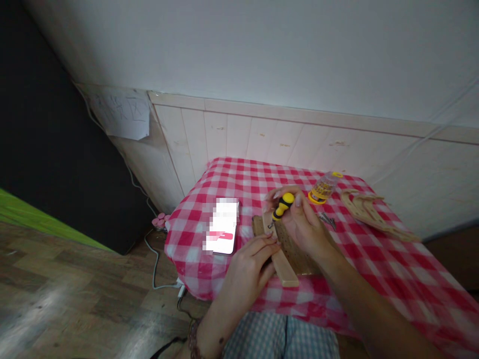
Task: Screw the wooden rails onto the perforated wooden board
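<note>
My right hand [301,224] is shut on a small screwdriver with a yellow and black handle [283,205], its metal tip pointing down at a thin wooden strip [280,264]. My left hand [249,269] grips that strip and presses it against a darker wooden board [295,249] lying flat on the table. Just past my right hand stand a clear bottle with a yellow cap [324,187] and a few small metal pieces [327,220]. The point where the tip meets the wood is too small to make out.
Pink-and-white gingham cloth [209,249] covers the table. On it lie a phone [223,227] with a blurred screen and cut wooden parts [362,212]. A white cable [154,264] runs along the wood-effect floor. A paper sign [121,117] hangs on the wall.
</note>
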Motion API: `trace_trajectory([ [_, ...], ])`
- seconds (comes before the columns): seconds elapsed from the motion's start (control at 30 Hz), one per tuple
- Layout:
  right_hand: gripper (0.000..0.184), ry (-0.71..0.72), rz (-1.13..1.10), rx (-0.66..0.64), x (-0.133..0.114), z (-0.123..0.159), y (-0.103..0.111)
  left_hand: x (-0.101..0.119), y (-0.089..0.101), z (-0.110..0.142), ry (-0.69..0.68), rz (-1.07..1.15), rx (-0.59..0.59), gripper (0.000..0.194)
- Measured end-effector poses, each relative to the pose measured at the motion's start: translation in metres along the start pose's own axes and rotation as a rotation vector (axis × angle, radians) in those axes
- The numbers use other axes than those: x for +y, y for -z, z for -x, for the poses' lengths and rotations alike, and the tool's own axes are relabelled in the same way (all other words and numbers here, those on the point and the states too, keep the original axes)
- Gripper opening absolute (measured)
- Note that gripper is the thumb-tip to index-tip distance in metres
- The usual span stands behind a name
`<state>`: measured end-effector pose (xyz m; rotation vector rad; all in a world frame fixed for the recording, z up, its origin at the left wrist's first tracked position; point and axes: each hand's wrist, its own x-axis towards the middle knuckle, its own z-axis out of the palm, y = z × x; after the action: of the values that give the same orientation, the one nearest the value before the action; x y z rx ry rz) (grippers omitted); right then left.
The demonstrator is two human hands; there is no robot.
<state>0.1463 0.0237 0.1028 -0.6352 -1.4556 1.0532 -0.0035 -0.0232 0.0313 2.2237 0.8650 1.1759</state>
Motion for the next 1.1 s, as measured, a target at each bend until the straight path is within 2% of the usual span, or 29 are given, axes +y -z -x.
trace_trajectory([
  [0.13,0.021,0.033,-0.019,-0.046,-0.001,-0.001,-0.001,0.001,0.0,0.0,-0.001,-0.001,0.007,0.033],
  [0.37,0.022,0.057,-0.003,0.087,0.0,-0.004,0.0,0.001,0.001,0.0,-0.003,-0.011,0.003,0.033],
  [0.67,0.032,0.016,0.078,0.118,0.0,-0.008,-0.008,0.001,0.001,-0.001,0.007,0.006,-0.012,0.033],
  [0.77,0.041,-0.044,0.041,0.107,0.0,-0.009,-0.009,0.001,0.002,-0.001,0.004,0.017,-0.012,0.032],
  [0.97,0.026,-0.03,0.07,0.038,-0.005,-0.01,-0.005,0.0,0.0,-0.001,0.01,0.006,-0.003,0.034],
  [1.1,0.025,-0.013,0.08,0.0,-0.007,-0.011,-0.008,0.0,0.0,-0.001,0.002,0.005,0.006,0.033],
])
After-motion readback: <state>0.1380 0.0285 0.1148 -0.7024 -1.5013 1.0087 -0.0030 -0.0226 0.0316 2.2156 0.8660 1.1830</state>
